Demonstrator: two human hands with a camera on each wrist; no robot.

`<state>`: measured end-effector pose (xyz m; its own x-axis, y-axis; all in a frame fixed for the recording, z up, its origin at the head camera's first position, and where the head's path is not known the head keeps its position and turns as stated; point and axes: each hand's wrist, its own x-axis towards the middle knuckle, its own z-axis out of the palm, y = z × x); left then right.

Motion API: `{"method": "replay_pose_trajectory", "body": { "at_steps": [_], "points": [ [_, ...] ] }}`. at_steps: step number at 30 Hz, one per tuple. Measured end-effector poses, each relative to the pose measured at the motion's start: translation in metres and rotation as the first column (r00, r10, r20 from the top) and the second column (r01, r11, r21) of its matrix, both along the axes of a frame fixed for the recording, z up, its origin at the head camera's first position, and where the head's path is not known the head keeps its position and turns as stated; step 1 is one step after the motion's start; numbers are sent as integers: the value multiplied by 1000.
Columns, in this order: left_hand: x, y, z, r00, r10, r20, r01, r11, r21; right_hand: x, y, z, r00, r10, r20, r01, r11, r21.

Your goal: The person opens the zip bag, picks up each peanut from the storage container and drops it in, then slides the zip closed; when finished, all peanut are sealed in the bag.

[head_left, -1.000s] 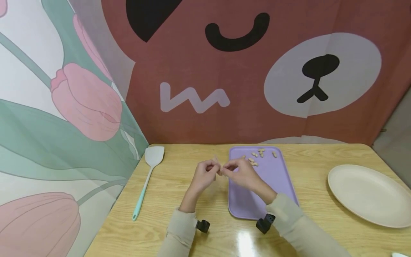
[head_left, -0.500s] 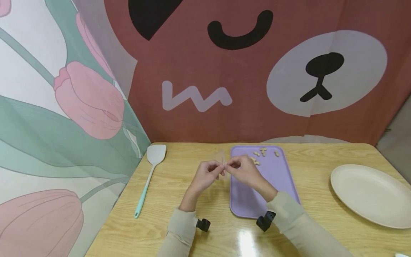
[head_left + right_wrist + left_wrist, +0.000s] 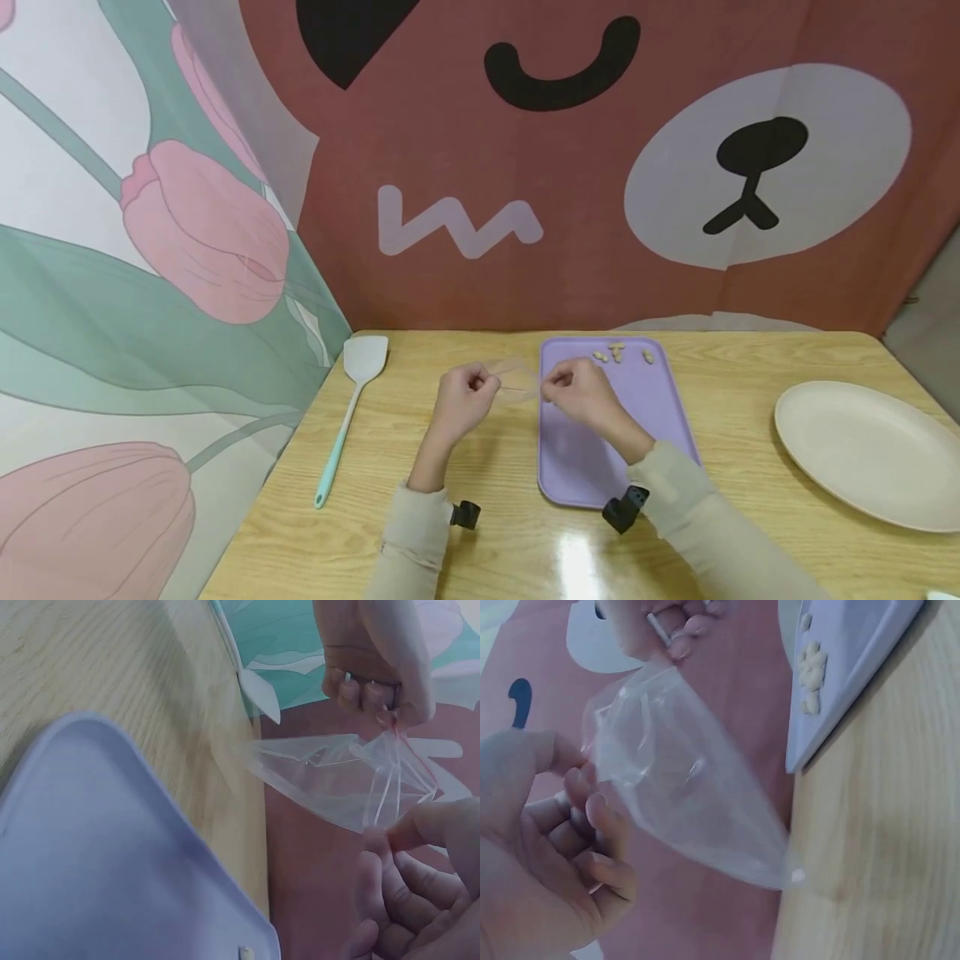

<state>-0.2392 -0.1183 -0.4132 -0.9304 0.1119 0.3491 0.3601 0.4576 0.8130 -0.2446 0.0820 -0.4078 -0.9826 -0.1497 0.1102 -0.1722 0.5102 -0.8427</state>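
A clear plastic zip bag (image 3: 517,382) is stretched between the two hands, above the table. My left hand (image 3: 467,402) pinches one side of its mouth between thumb and finger. At the opposite side, my right hand (image 3: 588,398) pinches the edge over the left rim of a purple tray (image 3: 637,433). A red line along the bag's mouth shows in the right wrist view, where the bag (image 3: 322,776) has spread a little. In the left wrist view the bag (image 3: 686,776) hangs with nothing visible inside. Several peanuts in their shells (image 3: 617,354) lie at the tray's far end.
A spatula (image 3: 363,358) with a pale head and mint handle lies at the table's left side. On the right is a cream oval plate (image 3: 870,454). A printed cloth (image 3: 450,292) hangs behind the table's back edge.
My hands have moved apart, left hand leftward and right hand rightward. The bag, earlier bunched between the touching fingertips, now spans the gap with its mouth pulled wide.
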Motion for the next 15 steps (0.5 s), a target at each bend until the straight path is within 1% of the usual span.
{"method": "replay_pose_trajectory", "body": {
  "at_steps": [2,4,7,9,11,13,14,15],
  "points": [
    [1,-3,3,1000,-24,-5,24,1000,-20,0,1,1,1000,3,9,-2,1000,-10],
    [1,-6,5,997,-74,-9,74,997,-27,-1,2,2,999,29,16,-28,999,-22],
    [0,-9,5,992,-125,-11,125,992,-33,-2,1,3,997,75,17,-75,997,-22],
    [-1,-10,4,986,-168,12,168,984,-54,-2,2,4,995,103,16,-103,995,-13],
    [-2,-10,2,976,-208,58,213,971,-112,-3,3,5,992,125,9,-125,992,-5],
    [-4,-7,0,964,-245,108,261,947,-185,-4,3,6,990,141,3,-141,990,-8],
    [-5,-4,-2,957,-258,135,283,935,-216,-4,2,6,989,148,3,-148,989,-10],
    [-7,-2,-3,953,-263,152,294,924,-244,-4,2,7,988,155,6,-155,988,-14]
  ]
}}
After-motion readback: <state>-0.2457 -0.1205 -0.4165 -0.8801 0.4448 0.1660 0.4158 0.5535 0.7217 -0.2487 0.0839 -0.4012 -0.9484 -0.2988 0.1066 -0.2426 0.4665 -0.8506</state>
